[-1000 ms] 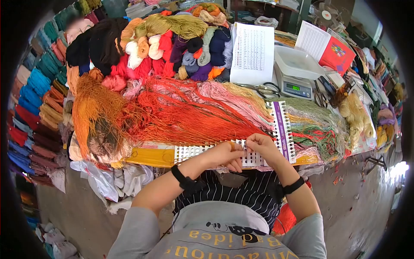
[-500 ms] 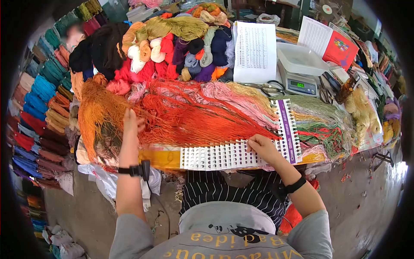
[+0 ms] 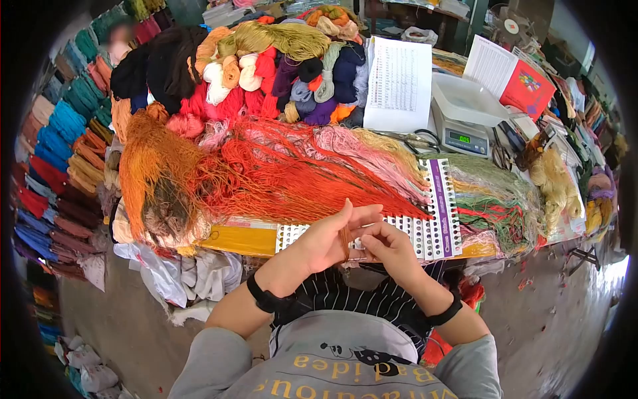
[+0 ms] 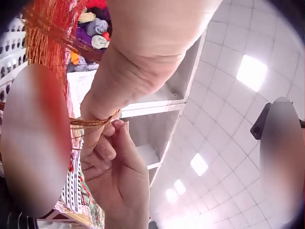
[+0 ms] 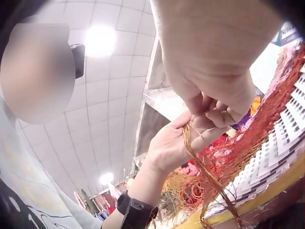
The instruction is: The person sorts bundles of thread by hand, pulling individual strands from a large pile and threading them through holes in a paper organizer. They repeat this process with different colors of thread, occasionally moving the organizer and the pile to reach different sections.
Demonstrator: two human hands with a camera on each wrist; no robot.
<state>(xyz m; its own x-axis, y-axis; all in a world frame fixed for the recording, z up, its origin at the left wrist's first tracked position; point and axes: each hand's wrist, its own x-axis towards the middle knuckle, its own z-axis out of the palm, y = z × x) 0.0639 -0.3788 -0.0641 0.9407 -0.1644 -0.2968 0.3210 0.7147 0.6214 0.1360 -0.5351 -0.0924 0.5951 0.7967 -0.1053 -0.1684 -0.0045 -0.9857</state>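
Strands of orange-brown thread (image 5: 195, 152) hang over the palm of my left hand (image 3: 322, 241) and trail toward the table edge in the right wrist view. The left fingers are extended, with the thumb raised. My right hand (image 3: 393, 253) meets it with curled fingers; its thumb and index fingertips pinch the thread (image 4: 93, 122) near the left fingers. Below both hands, white perforated cards (image 3: 419, 233) line the table's front edge. A wide spread of red-orange threads (image 3: 299, 179) fans out from these cards. Left of it lies an orange thread bundle (image 3: 143, 163).
Coloured skeins (image 3: 286, 80) are heaped at the back. A printed sheet (image 3: 399, 83), scissors (image 3: 422, 138) and a digital scale (image 3: 465, 136) lie behind the threads. A purple-striped card (image 3: 440, 209) stands at the right, beside green and multicoloured threads (image 3: 498, 199). Racks of yarn (image 3: 56, 146) line the left.
My left hand swung out left to the orange bundle, then came back to the right hand, now with thread across its palm. The right hand moved slightly left and nearer my body.
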